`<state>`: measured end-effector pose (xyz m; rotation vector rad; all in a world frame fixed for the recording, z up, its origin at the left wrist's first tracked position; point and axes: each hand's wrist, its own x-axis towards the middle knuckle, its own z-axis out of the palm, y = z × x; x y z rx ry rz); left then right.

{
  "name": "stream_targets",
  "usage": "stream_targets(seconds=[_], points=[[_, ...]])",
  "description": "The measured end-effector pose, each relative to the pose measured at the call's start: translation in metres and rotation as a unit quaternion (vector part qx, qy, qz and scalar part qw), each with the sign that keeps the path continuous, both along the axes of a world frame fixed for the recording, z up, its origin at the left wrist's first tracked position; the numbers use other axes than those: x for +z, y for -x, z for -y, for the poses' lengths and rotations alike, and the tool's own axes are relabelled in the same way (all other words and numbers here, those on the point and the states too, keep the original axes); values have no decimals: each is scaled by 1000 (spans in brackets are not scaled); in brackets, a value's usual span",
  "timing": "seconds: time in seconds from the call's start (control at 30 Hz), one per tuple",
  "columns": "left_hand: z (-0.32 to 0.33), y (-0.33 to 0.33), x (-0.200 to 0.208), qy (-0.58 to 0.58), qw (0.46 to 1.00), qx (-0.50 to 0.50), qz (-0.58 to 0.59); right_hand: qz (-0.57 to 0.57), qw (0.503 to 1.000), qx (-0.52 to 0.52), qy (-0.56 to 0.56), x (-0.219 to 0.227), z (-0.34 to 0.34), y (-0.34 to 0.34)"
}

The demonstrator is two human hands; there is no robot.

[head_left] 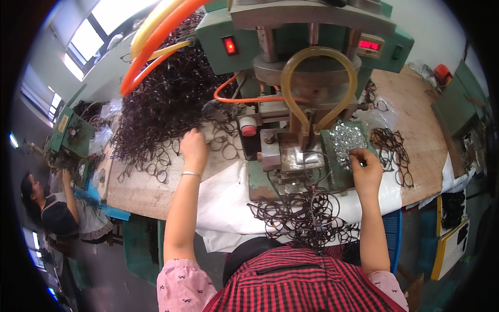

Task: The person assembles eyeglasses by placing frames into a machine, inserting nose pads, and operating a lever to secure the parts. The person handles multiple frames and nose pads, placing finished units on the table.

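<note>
At the near edge of a large heap of dark eyeglass frames (171, 86), my left hand (194, 149) has its fingers curled closed; what they grip, if anything, is hidden. My right hand (367, 167) pinches at the edge of a green tray (340, 179) with many small shiny metal pieces (347, 139); what is between the fingertips is too small to make out. Between my hands stands a green press (265, 195) with a metal block (299, 153) under its head. One dark eyeglass frame (323, 169) is at the block. More eyeglass frames (299, 213) lie heaped close to my body.
Several eyeglass frames (395, 151) lie on the wooden table (429, 156) at right. A red button (249, 130) sits beside the block. Orange hoses (136, 67) and a yellowish tube loop (353, 78) hang around the press. Another person (62, 210) sits at a machine far left.
</note>
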<state>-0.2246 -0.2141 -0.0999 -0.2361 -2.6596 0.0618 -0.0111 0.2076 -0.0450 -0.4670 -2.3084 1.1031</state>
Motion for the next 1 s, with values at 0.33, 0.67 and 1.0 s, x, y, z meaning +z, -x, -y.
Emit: stream_targets(seconds=[0.33,0.67,1.0], points=[[24,-44,2,-56,988,66,129,-75,975,158,139,56,23,-13],[-82,-151,92,-719,632,-218,190,-105,941,203,250,58,65,27],[-144,-145,183,-614,709,-348,-10,-129,849,234,457,79,95,11]])
